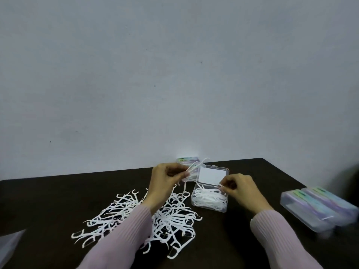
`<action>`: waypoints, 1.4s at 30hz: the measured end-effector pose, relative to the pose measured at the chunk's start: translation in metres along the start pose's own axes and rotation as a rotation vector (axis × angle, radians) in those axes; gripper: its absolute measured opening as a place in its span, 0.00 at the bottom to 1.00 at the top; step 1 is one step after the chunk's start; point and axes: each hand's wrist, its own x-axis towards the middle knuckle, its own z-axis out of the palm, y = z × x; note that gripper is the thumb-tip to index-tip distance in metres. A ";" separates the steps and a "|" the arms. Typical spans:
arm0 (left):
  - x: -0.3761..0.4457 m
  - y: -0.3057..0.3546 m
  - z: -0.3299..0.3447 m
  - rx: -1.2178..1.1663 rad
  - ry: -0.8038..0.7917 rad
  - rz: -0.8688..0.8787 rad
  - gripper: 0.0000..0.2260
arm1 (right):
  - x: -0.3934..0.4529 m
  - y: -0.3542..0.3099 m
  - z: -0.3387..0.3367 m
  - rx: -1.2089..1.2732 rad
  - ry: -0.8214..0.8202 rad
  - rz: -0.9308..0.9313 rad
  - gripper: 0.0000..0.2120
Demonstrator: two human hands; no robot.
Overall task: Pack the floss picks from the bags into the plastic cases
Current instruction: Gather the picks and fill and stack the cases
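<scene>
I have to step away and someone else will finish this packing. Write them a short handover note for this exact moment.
Left hand: pinches a few floss picks, raised above the table.
Right hand: fingers curled at the open case; what it grips is unclear.
Done: open case partly filled, lid up. Closed cases lie at the right, another stands behind.
Left: a loose pile of picks beside the open case awaits packing; then shut the lid.
</scene>
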 end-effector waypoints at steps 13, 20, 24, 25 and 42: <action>0.028 -0.005 0.052 -0.344 0.062 -0.203 0.06 | -0.001 0.001 -0.001 0.454 0.123 0.116 0.08; 0.023 0.000 0.069 -0.661 0.100 -0.413 0.05 | 0.001 -0.014 0.008 0.913 -0.088 0.224 0.11; 0.021 0.002 0.072 -0.723 0.110 -0.442 0.05 | -0.001 -0.017 0.008 1.049 -0.169 0.262 0.04; 0.022 0.003 0.072 -0.745 0.111 -0.448 0.05 | -0.001 -0.018 0.006 1.071 -0.179 0.268 0.04; 0.035 -0.012 0.044 -0.201 -0.059 -0.121 0.07 | -0.002 -0.009 0.007 0.548 0.242 0.144 0.07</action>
